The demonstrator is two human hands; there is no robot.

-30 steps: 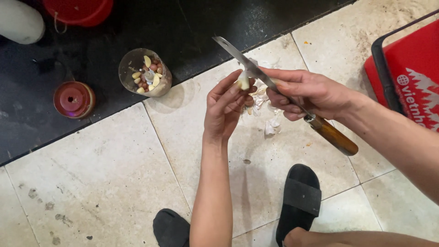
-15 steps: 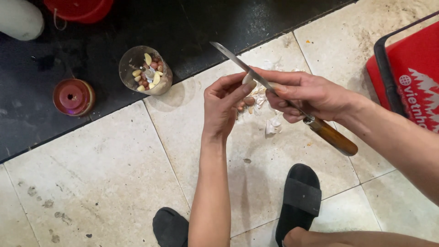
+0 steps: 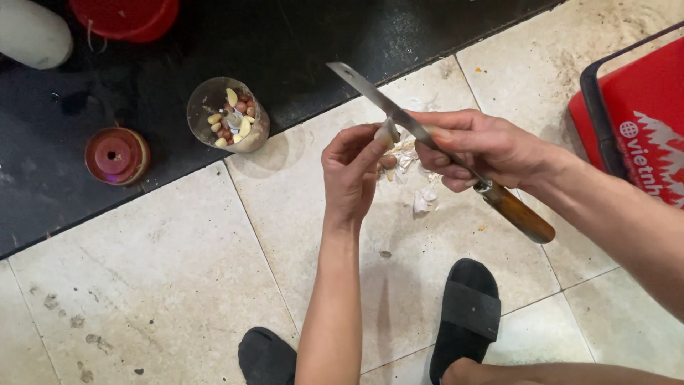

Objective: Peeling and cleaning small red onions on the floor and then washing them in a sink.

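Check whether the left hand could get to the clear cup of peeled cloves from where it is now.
Probably yes: the left hand holds a garlic clove, and only bare tile separates it from the clear cup.

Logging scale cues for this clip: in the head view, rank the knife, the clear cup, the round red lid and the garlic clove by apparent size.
1. knife, longest, though held nearer the camera
2. clear cup
3. round red lid, slightly smaller than the cup
4. garlic clove, smallest, pinched in the left hand
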